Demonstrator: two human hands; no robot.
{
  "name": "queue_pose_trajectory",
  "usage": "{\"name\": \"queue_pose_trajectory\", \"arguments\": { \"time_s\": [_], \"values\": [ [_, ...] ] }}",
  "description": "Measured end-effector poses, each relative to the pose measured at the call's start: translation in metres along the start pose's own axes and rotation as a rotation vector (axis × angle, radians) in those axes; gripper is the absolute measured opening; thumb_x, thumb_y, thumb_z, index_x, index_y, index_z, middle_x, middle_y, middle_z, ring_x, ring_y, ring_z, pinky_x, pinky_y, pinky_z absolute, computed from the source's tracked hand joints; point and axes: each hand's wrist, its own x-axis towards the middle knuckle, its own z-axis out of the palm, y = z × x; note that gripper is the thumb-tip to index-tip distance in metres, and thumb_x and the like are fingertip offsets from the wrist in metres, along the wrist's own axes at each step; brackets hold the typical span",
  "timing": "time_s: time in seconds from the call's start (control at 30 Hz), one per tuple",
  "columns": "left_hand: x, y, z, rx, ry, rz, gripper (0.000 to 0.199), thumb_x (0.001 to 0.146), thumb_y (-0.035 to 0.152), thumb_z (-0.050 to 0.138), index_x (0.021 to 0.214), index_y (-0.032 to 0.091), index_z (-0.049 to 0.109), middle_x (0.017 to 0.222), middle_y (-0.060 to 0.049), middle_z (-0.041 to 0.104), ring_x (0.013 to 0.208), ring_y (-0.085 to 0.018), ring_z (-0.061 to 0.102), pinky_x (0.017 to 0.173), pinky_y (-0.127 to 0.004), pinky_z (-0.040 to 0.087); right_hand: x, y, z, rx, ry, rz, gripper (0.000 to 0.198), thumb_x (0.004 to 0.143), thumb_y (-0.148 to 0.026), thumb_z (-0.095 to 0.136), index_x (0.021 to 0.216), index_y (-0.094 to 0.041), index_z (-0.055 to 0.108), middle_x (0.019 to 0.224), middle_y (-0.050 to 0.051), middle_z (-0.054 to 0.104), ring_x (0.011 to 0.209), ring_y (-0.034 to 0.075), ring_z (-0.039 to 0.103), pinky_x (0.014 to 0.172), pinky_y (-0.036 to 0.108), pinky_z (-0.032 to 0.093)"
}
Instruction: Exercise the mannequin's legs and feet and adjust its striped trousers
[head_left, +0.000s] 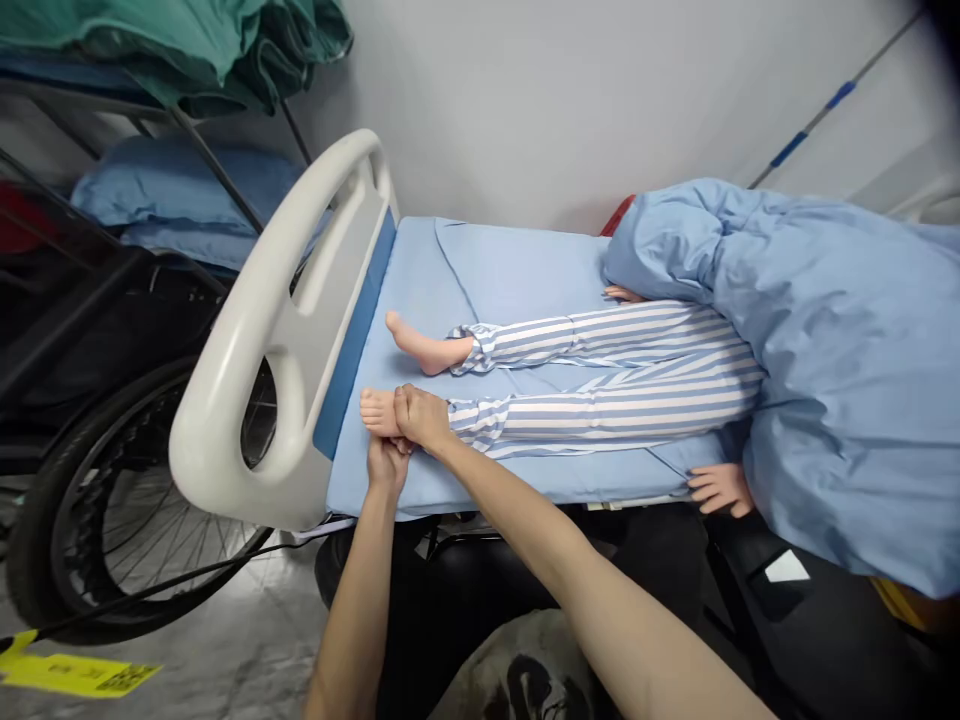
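A patient manikin in blue-and-white striped trousers [622, 410] lies on the bed, its legs stretched toward the footboard. Both my hands are closed around its nearer foot [377, 411]. From below, my left hand [386, 464] cups the sole and heel side, its fingers partly hidden under the foot. My right hand [422, 416] wraps over the instep and ankle, just below the trouser cuff. The farther foot [427, 346] rests untouched on the sheet, toes tilted up.
A white-and-blue footboard [281, 270] stands just left of the feet. A bunched blue quilt [855, 370] covers the manikin's upper body; its hand [721, 488] sticks out over the bed's near edge. Left are a wheelchair wheel [142, 530], folded blue bedding [187, 185] and green cloth [225, 40].
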Motion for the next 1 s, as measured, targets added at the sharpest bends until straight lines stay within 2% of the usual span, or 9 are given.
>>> {"name": "queue_pose_trajectory", "arguments": {
  "time_s": [0.1,0.2,0.3,0.4,0.57,0.7,0.8,0.9,1.0],
  "values": [
    [-0.019,-0.006,0.005,-0.070,0.031,-0.024,0.039,0.084,0.053,0.047,0.062,0.022,0.039,0.053,0.000,0.041,0.051,-0.012,0.043,0.054,-0.029,0.039,-0.004,-0.004,-0.015,0.065,0.010,-0.041,0.040,0.106,-0.033,0.026,0.100,-0.014,0.061,0.091,0.003,0.069,0.087,0.013,0.064,0.078,0.021,0.043],
    [-0.033,-0.012,0.008,-0.044,0.054,-0.026,0.032,0.085,0.051,0.050,0.076,0.020,0.051,0.065,-0.003,0.056,0.062,-0.016,0.055,0.061,-0.030,0.045,-0.026,0.001,-0.033,0.159,0.124,-0.112,0.027,0.101,-0.026,0.040,0.116,-0.012,0.058,0.113,0.007,0.066,0.111,0.015,0.058,0.099,0.022,0.040],
    [-0.044,-0.014,0.013,0.100,0.006,0.012,0.032,0.086,0.048,0.050,0.088,0.017,0.058,0.079,-0.008,0.065,0.071,-0.018,0.059,0.066,-0.030,0.047,-0.078,0.028,-0.045,0.286,0.221,-0.206,0.028,0.094,-0.020,0.047,0.120,-0.012,0.056,0.120,0.009,0.064,0.117,0.017,0.054,0.106,0.027,0.039],
    [-0.055,-0.013,0.028,0.333,-0.067,0.075,0.033,0.081,0.048,0.058,0.090,0.016,0.064,0.082,-0.008,0.068,0.072,-0.018,0.058,0.069,-0.030,0.046,-0.149,0.082,-0.048,0.352,0.248,-0.194,0.029,0.088,-0.017,0.048,0.115,-0.015,0.059,0.115,0.010,0.066,0.112,0.020,0.058,0.100,0.033,0.046],
    [-0.074,-0.011,0.068,0.685,-0.051,0.205,0.034,0.075,0.052,0.063,0.076,0.019,0.063,0.069,-0.003,0.060,0.071,-0.019,0.054,0.070,-0.030,0.044,-0.253,0.190,-0.054,0.295,0.271,0.133,0.027,0.084,-0.015,0.045,0.101,-0.021,0.065,0.103,0.010,0.069,0.104,0.023,0.063,0.095,0.038,0.051],
    [-0.077,0.004,0.080,0.696,0.069,0.270,0.029,0.080,0.043,0.056,0.062,0.020,0.051,0.059,-0.001,0.050,0.063,-0.016,0.047,0.064,-0.029,0.041,-0.303,0.255,-0.068,0.258,0.305,0.379,0.024,0.085,-0.022,0.043,0.094,-0.022,0.066,0.099,0.010,0.069,0.101,0.025,0.065,0.095,0.041,0.051],
    [-0.062,0.033,0.070,0.713,0.161,0.308,0.024,0.079,0.038,0.056,0.063,0.020,0.053,0.059,-0.001,0.051,0.064,-0.017,0.048,0.063,-0.030,0.043,-0.330,0.289,-0.075,0.284,0.357,0.529,0.024,0.082,-0.027,0.044,0.090,-0.022,0.066,0.098,0.011,0.070,0.100,0.026,0.066,0.093,0.043,0.053],
    [-0.037,0.066,0.057,0.887,0.233,0.316,0.026,0.076,0.041,0.062,0.063,0.020,0.054,0.059,-0.001,0.051,0.064,-0.020,0.051,0.071,-0.035,0.046,-0.346,0.310,-0.073,0.394,0.385,0.680,0.024,0.078,-0.031,0.045,0.086,-0.022,0.066,0.091,0.010,0.072,0.086,0.026,0.069,0.083,0.042,0.056],
    [-0.025,0.083,0.057,1.104,0.238,0.335,0.021,0.075,0.038,0.065,0.080,0.018,0.060,0.072,-0.006,0.059,0.077,-0.027,0.058,0.084,-0.044,0.048,-0.349,0.315,-0.069,0.473,0.330,0.705,0.022,0.073,-0.033,0.049,0.081,-0.023,0.066,0.083,0.008,0.072,0.077,0.026,0.069,0.079,0.042,0.055]
  ]
}}
